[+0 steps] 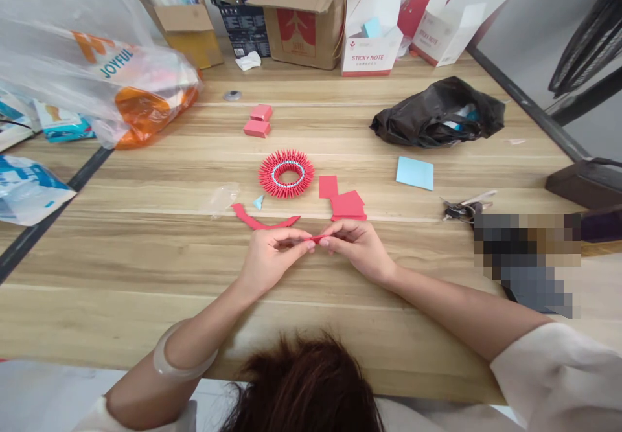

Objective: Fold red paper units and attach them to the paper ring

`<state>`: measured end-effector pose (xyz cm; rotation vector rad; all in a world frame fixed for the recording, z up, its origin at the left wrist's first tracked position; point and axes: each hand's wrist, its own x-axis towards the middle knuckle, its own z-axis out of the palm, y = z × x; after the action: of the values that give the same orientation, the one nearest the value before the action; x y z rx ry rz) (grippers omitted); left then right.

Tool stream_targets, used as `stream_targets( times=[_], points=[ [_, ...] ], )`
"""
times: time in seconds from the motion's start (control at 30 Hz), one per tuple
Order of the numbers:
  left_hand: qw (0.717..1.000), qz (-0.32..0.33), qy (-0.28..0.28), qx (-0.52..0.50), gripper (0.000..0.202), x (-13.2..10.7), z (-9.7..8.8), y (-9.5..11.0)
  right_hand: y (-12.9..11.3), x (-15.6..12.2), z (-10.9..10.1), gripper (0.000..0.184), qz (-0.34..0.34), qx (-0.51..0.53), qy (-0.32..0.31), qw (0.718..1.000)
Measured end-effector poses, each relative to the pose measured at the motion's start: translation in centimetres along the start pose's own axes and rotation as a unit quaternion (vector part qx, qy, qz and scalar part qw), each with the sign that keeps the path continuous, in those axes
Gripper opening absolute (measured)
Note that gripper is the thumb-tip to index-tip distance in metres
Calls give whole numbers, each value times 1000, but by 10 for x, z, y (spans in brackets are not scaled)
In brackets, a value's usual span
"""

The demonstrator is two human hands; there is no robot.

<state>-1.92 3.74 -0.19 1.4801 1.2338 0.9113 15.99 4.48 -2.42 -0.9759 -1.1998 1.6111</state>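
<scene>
You are in a room used for papercraft; whether it belongs to a home or an office, you cannot tell from this view. The broad wood-grain table [146, 250] serves you as a craft bench: a spiky folded-paper ring [288, 193] sits on it near loose red paper pieces [347, 204] and a light-blue paper stack [414, 173]. Behind these you have supplies, with a front box [372, 59] and a tilted box [433, 42], both printed "STICKY NOTE", beside an open brown carton [305, 34]. A printed plastic bag [146, 89] and a crumpled black bag [437, 114] give your surroundings an everyday, informal look.
</scene>
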Motion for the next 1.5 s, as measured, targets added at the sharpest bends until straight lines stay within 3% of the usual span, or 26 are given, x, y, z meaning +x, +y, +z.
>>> stream_targets(
  times=[0.33,0.77,1.5],
  points=[
    [999,-21,26,-43,16,2,-1,-3,-4,0,0,16,0,0,5,1000],
    [1000,19,-5,11,17,1,-2,-4,0,-1,-1,16,-6,10,-2,1000],
    [996,70,2,49,15,-1,-3,-8,2,0,-2,14,-18,19,-13,1000]
  ],
)
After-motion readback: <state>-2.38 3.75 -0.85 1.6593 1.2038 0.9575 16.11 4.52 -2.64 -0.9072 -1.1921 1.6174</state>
